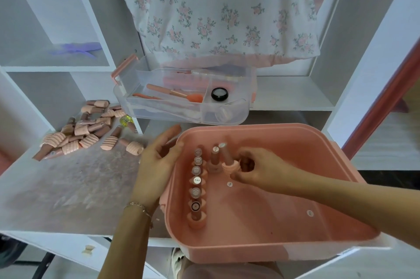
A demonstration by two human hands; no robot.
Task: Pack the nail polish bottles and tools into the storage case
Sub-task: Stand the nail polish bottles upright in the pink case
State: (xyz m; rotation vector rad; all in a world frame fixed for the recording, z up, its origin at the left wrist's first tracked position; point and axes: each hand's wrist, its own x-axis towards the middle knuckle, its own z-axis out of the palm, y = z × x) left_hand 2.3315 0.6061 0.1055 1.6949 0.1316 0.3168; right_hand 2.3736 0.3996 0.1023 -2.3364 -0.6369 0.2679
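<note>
A pink, ribbed nail polish bottle (228, 160) is gripped at its base by the right hand (256, 169), whose fingers are curled round it, inside the pink storage case (261, 253). The bottle is tilted, its long brown cap pointing up and away from the person. It is held near the back left part of the case floor, just beside another upright bottle (214, 158); whether its base is touching the floor cannot be told, since the fingers hide it.

Along the left wall of the case a row of bottles (196, 187) is stood upright, caps up, each cap marked with a round label. Two small round stickers are seen on the bare floor of the case.

The left hand (159, 160) is held open, fingers relaxed, its fingertips resting at the left rim of the case; a thin bracelet (138, 207) is worn on the wrist.

On the white tabletop (75, 187) to the left, well apart from the case, a heap of loose bottles (88, 128) is lain on its side, one with a yellow body (126, 120) among the pink ones.

Behind the case a clear tray (181, 94) with pink handles is set on a shelf. In it a pink brush (175, 94) and other slim tools are laid, and a black round pot (219, 93) is placed in the right compartment. Above it a floral cloth (216, 5) is hung.
</note>
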